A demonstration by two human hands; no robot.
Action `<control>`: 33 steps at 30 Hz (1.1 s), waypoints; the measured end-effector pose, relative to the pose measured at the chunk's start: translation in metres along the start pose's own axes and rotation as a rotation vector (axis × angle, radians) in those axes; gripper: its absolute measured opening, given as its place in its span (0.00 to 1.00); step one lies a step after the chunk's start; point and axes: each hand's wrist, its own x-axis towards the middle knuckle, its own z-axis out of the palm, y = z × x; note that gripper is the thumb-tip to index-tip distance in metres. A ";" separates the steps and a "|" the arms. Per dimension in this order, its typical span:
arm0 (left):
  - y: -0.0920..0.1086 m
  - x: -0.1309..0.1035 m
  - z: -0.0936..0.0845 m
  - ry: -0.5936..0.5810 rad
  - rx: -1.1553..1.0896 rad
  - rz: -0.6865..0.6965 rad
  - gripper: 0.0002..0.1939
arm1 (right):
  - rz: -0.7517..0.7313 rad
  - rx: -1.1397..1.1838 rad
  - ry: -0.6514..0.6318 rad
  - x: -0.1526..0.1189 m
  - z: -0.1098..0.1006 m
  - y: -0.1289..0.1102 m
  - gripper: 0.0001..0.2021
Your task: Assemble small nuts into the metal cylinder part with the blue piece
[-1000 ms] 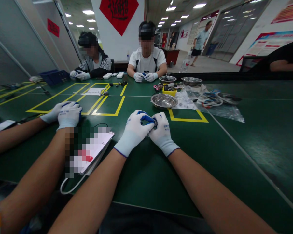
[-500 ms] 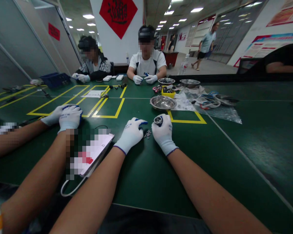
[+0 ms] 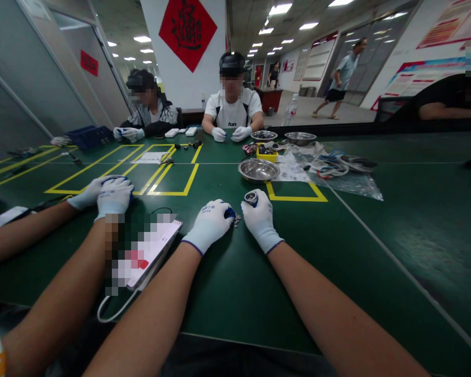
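My left hand [image 3: 212, 222], in a white glove with blue fingertips, rests on the green table at a small pile of shiny metal nut-like pieces [image 3: 237, 220]. Its fingers are curled into a pinch at the pile's left edge; whatever lies between the fingertips is hidden. On the pile's other side, my right hand [image 3: 260, 220], gloved the same way, is wrapped around a short round metal part [image 3: 251, 198]. The part's open, ring-shaped end faces up, and the rest of it is covered by the fingers.
A steel bowl [image 3: 258, 170] stands ahead, with a yellow box [image 3: 267, 156] and plastic bags [image 3: 343, 183] behind it. To my left lie a phone [image 3: 157, 251] with a white cable and a neighbour's gloved hands [image 3: 112, 196]. Two people sit across the table.
My left index finger, stretched out before, has curled down to the small metal pieces. My right hand keeps hold of the round part. The view has tilted slightly upward.
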 end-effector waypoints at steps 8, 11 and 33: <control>0.000 -0.003 -0.003 0.003 -0.053 0.007 0.11 | -0.001 0.006 -0.016 0.000 0.001 0.001 0.05; -0.001 -0.001 -0.002 0.006 -0.066 -0.014 0.09 | 0.005 0.010 -0.016 -0.001 0.001 0.000 0.05; -0.014 -0.002 -0.011 -0.058 -0.129 0.006 0.11 | 0.002 -0.010 -0.037 -0.001 0.001 0.000 0.04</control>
